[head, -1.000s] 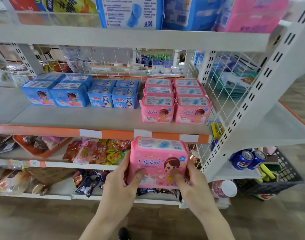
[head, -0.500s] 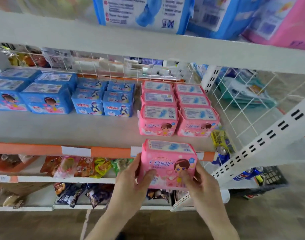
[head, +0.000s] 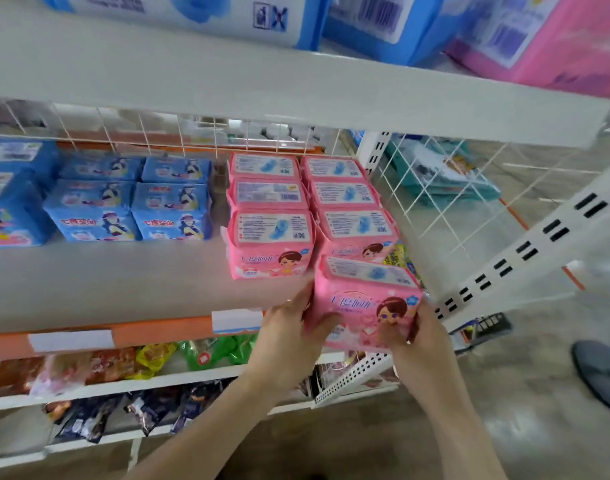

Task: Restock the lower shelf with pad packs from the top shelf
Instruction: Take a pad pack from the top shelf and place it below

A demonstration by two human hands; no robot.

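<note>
I hold a pink pad pack [head: 365, 303] with a cartoon girl on its front between both hands. My left hand [head: 289, 327] grips its left side and my right hand [head: 417, 336] grips its right side. The pack sits at the front right edge of the lower shelf [head: 123, 289], just in front of the right of two rows of matching pink packs [head: 272, 244]. Large blue and pink packs [head: 393, 26] stand on the top shelf [head: 296, 88] above.
Blue pad packs [head: 133, 199] fill the left and middle of the lower shelf. A white wire divider [head: 445, 195] and slotted upright [head: 525, 254] close the right side. Snack bags [head: 123, 365] lie on shelves below. A dark shoe [head: 601, 372] is on the floor right.
Both hands have raised the pink pack and carried it to the right, from below the shelf's orange edge up to the front of the right pink row. The view has moved closer.
</note>
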